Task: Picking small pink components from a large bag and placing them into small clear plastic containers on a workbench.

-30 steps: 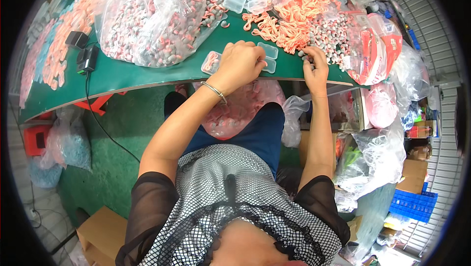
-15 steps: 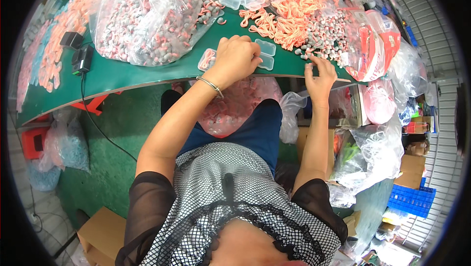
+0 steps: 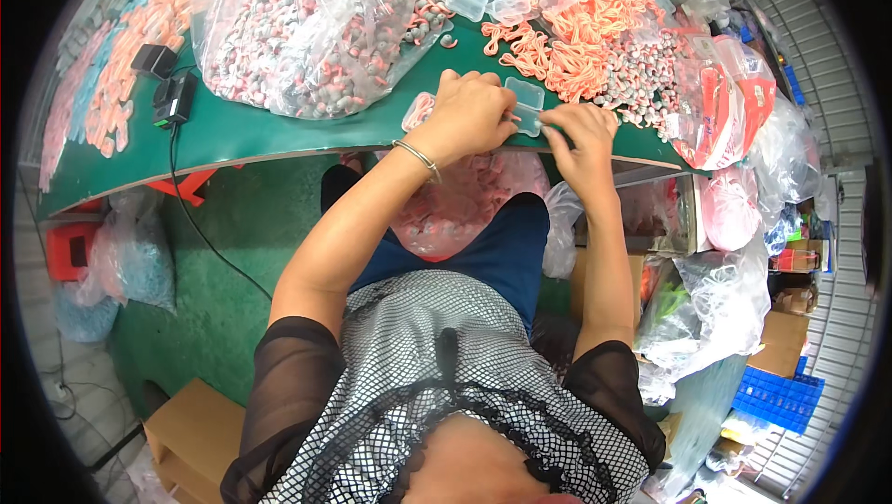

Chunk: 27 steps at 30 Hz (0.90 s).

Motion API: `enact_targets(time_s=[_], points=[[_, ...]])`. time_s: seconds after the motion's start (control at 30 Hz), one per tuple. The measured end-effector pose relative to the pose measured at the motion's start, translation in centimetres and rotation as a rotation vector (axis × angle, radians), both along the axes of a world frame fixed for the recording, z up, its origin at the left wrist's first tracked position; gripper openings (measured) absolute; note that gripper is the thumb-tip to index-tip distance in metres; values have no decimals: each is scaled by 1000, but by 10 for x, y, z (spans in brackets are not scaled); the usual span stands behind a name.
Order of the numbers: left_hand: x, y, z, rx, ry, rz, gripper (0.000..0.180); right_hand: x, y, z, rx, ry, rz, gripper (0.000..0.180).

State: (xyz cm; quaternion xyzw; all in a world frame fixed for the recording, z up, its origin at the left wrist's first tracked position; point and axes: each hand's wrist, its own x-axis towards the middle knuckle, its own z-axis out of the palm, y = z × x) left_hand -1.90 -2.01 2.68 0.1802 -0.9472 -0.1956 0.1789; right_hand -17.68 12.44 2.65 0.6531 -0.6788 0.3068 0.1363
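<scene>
A small clear plastic box [image 3: 525,92] lies with its lid open near the front edge of the green table. My left hand [image 3: 467,116], with a bracelet at the wrist, is at its left side. The fingers are curled and pressed together, and whatever they hold is hidden. From the right my right hand [image 3: 583,140] reaches the same box, thumb and fingertips drawn together at its edge. What lies in that pinch is too small to make out. Partly behind my left hand sits another clear box with pink cord [image 3: 418,110] in it.
A big clear bag of grey-and-pink pieces [image 3: 307,58] stands at the back left. Orange elastic cords [image 3: 576,21] and loose small grey-and-pink pieces [image 3: 641,77] are heaped at the back right. A black adapter [image 3: 174,98] with its cable lies at left. A pink bag [image 3: 465,207] hangs below the table edge.
My right hand has moved left, from beside the heap of small pieces to the open box. My left hand stays by the box. The whole view has shifted slightly.
</scene>
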Motion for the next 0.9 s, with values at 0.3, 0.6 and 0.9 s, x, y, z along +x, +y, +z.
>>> enact_targets(time_s=[0.3, 0.6, 0.9], points=[[-2, -3, -3, -90, -53, -14, 38, -5, -16, 2, 177, -58, 111, 14], [4, -5, -4, -76, -62, -1, 36, -23, -85, -8, 60, 274, -122, 14], [11, -3, -9, -83, -7, 45, 35, -29, -93, -18, 47, 202, -128, 7]])
